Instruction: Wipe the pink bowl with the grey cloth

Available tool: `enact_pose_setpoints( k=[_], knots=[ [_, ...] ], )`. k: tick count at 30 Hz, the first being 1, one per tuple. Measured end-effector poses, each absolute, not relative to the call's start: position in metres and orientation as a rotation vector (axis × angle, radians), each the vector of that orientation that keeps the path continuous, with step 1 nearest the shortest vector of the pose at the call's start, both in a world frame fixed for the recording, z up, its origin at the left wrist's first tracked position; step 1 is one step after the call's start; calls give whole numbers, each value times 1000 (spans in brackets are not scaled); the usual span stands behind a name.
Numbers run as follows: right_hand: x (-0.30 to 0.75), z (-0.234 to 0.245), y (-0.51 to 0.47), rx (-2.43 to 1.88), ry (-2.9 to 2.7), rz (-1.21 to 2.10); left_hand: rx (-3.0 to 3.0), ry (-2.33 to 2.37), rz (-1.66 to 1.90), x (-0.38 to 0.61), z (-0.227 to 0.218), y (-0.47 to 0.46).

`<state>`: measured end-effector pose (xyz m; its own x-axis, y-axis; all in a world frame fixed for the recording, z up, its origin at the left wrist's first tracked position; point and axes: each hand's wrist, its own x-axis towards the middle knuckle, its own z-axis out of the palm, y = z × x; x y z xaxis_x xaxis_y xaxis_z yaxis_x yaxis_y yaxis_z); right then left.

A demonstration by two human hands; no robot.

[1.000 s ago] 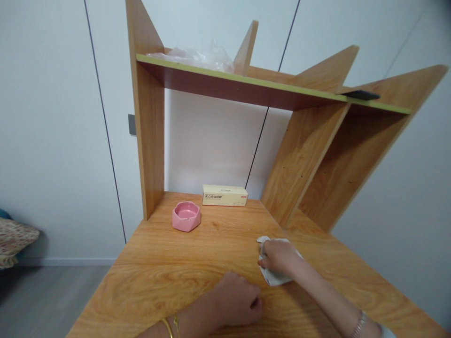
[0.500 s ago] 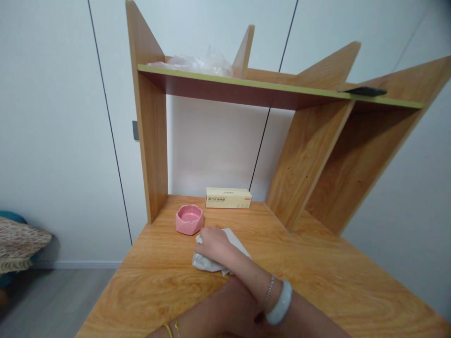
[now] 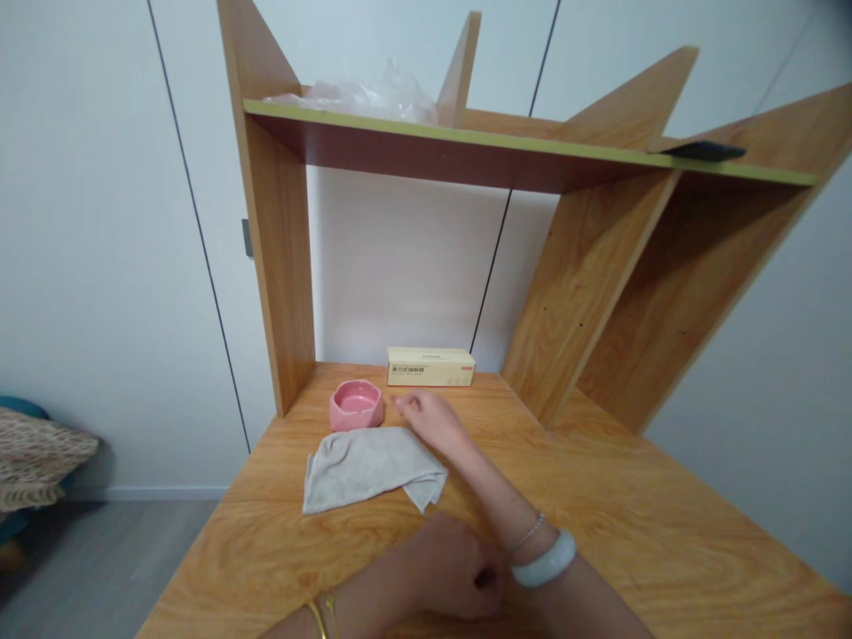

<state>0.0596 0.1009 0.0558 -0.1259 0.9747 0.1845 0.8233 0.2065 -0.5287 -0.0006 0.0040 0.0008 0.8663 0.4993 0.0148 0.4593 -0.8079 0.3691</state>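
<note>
A grey cloth (image 3: 367, 466) lies spread and loosely folded on the wooden desk (image 3: 639, 524), free of both hands. My right hand (image 3: 427, 415) reaches past it toward a pink ashtray (image 3: 356, 405), fingers stretched out and holding nothing, fingertips close beside the ashtray's right edge. A cream carton (image 3: 430, 366) stands just behind that hand at the back of the desk. My left hand (image 3: 449, 572) rests as a loose fist on the near part of the desk, with nothing visible in it. My right forearm crosses over it.
A wooden hutch (image 3: 286, 266) with slanted dividers rises from the back of the desk. Its upper shelf carries a crumpled clear plastic bag (image 3: 373, 93) and a flat black object (image 3: 704, 152). A patterned cushion (image 3: 33, 453) sits low at the far left.
My right hand swept the cloth from right to left across the desk, then let it go and moved on toward the pink ashtray. The left hand stayed put.
</note>
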Motion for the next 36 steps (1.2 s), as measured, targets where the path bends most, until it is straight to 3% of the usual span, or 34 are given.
enact_pose_setpoints(
  k=[6, 16, 36],
  knots=[
    [147, 7, 110, -1755, -1816, 450, 2772, 837, 150, 4, -4, 6],
    [159, -21, 108, -1761, -1920, 420, 2705, 843, 39, 19, -61, 34],
    [153, -16, 101, -1804, -1970, 352, 2644, 964, 141, 5, -5, 3]
  ],
)
